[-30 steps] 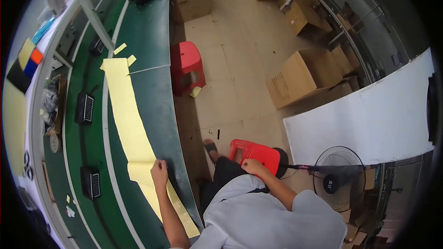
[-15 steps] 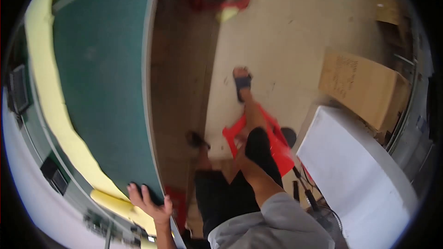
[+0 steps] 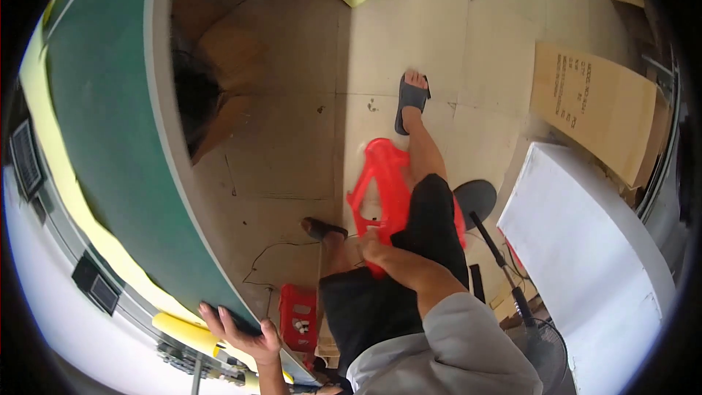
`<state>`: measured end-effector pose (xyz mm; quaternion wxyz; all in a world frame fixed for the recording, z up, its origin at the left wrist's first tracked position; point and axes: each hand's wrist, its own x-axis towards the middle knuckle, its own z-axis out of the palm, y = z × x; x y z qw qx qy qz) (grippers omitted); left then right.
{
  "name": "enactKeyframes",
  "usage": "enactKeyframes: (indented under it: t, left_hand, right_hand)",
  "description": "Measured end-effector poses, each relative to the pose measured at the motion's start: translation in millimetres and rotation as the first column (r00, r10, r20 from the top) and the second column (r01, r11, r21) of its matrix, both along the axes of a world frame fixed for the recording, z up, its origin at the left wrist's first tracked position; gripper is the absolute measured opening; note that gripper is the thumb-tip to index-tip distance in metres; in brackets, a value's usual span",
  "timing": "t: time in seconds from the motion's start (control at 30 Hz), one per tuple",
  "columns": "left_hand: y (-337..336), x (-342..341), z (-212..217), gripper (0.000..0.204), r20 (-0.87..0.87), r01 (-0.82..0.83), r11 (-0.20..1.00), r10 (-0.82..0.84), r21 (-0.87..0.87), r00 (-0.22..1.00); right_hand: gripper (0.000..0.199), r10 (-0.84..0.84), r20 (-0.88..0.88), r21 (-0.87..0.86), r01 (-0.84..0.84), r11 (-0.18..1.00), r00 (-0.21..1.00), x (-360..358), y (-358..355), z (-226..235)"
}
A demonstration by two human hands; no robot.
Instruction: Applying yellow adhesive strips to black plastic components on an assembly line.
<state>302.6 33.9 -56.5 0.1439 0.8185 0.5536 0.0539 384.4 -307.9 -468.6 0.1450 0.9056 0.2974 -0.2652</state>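
a pale tiled floor point(image 3: 497, 88) stretches beside the green desk point(image 3: 124, 117), along which a yellow strip point(image 3: 95, 230) runs lengthwise, curving from the far end toward the person's left hand point(image 3: 248, 340), whose fingers are spread wide at the desk's edge. the right hand point(image 3: 371, 245) is curled narrowly on the near part of the red stool point(image 3: 395, 194), which stands between the feet, partly behind the right leg, its visible frame pointing lengthwise away from the body.
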Motion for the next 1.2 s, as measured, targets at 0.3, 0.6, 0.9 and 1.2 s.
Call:
enactKeyframes:
  t: [0.3,0.6,0.9,1.2]
  left_hand:
    - [3,-5,28,0.064,-0.021,-0.009,0.994,0.011,0.109,1.000]
    - [-29,-26,21,0.061,0.165,0.045,0.935,-0.109,0.352,0.980]
    - [-40,-50,43,0.027,0.287,0.192,0.956,-0.252,0.221,0.924]
    - [-79,-184,196,0.032,0.496,-0.242,0.879,0.007,0.410,0.868]
  right_hand:
    - [0.030,0.864,-0.501,0.446,-0.871,0.206,-0.052,-97,249,147]
    - [0.038,0.873,-0.127,0.652,-0.703,-0.285,-0.471,-148,245,234]
    - [0.044,0.781,-0.229,0.573,-0.729,-0.375,-0.582,-42,212,306]
    - [0.071,0.868,0.357,0.676,-0.545,-0.496,-0.345,-103,325,524]
